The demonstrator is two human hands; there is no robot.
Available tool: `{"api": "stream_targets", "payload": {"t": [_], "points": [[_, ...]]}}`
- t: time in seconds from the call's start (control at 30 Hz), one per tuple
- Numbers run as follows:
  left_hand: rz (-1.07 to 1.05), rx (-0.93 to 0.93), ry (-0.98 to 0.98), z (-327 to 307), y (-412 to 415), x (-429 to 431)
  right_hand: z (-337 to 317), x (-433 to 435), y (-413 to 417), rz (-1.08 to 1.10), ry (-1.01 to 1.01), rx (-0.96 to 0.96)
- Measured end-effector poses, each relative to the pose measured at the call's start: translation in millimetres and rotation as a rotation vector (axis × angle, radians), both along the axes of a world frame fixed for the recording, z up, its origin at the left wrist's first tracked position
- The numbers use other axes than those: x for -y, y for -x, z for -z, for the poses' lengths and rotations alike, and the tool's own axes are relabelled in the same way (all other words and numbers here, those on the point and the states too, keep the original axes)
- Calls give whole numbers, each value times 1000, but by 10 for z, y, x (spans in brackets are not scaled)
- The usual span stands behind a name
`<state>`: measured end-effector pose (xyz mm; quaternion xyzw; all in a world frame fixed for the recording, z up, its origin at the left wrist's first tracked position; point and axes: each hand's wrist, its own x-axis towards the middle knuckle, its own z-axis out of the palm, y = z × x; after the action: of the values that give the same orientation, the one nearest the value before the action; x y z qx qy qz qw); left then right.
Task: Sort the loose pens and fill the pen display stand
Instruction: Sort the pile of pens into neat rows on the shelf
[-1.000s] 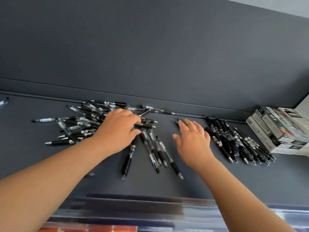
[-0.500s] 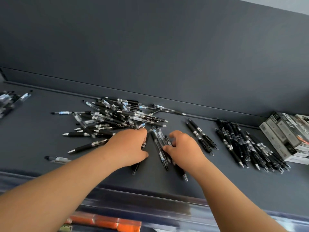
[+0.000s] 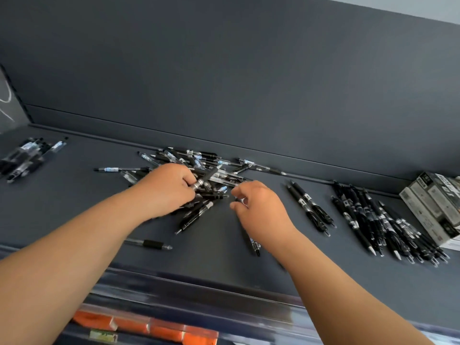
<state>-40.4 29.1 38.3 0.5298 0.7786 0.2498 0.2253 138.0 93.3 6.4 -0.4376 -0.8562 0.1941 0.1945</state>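
Observation:
A jumbled heap of loose black and clear pens (image 3: 199, 165) lies on the dark shelf (image 3: 74, 207). My left hand (image 3: 166, 188) sits on the heap and pinches one black pen (image 3: 207, 177) by its silver grip, tilted up and to the right. My right hand (image 3: 258, 210) hovers just right of the heap with fingers curled around several pens (image 3: 255, 244), whose tips stick out below the palm. Two black pens (image 3: 308, 205) lie side by side further right. A sorted row of black pens (image 3: 383, 222) lies beyond them. No display stand is in view.
A small group of clear pens (image 3: 27, 155) lies at the far left. White pen boxes (image 3: 435, 205) are stacked at the right end. One pen (image 3: 151, 244) lies alone near the shelf's front edge. Orange packs (image 3: 149, 327) show on the shelf below.
Both hands gathered pens from the middle of the shelf. My left hand has lifted one black pen off the heap, and my right hand now holds several pens. The view panned left.

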Motion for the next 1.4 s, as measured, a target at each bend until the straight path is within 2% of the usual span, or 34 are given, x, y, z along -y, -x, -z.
{"api": "stream_targets", "payload": {"t": [0.17,0.4,0.53,0.7,0.93,1.07,1.27,1.4], "points": [[-149,132,-72,-16,312,146,106,-10,355,-80,-16,44],[-193,169,-84,56,632,307,185,-89,649,-143,-150,267],[-131,99,17,93,718,371,173,-120,679,-140,-152,260],[56,-125,162,212,605,361,110,-154,638,-81,-87,171],[119,-321,180,295,576,313,96,-140,521,-122,-7,179],[101,-355,175,268,679,305,99,-122,517,-144,1,221],[51,-367,149,179,819,333,113,-167,546,-184,-136,399],[24,-305,128,165,811,355,86,-218,560,-246,-221,485]]}}
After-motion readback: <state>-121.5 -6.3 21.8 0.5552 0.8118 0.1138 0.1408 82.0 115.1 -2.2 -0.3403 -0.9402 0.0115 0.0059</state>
